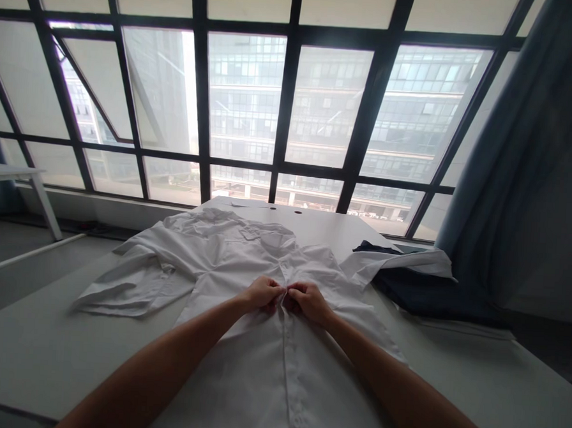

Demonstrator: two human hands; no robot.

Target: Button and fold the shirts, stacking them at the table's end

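A white button-front shirt (239, 377) lies spread flat on a pale table (53, 349), its collar (265, 240) at the far side and its front placket (289, 393) running towards me. My left hand (262, 294) and my right hand (309, 303) meet at the placket, below the collar. Both pinch the cloth edges between their fingers. The fingertips nearly touch, and they hide whatever button lies there. One sleeve (133, 286) lies folded out to the left, and the other (396, 263) stretches to the right.
Dark navy cloth (420, 291) lies under and beyond the right sleeve at the table's right edge. A blue-grey curtain (514, 156) hangs at the right. Large dark-framed windows (243, 109) stand behind the table. A white side table (10, 174) stands at the far left.
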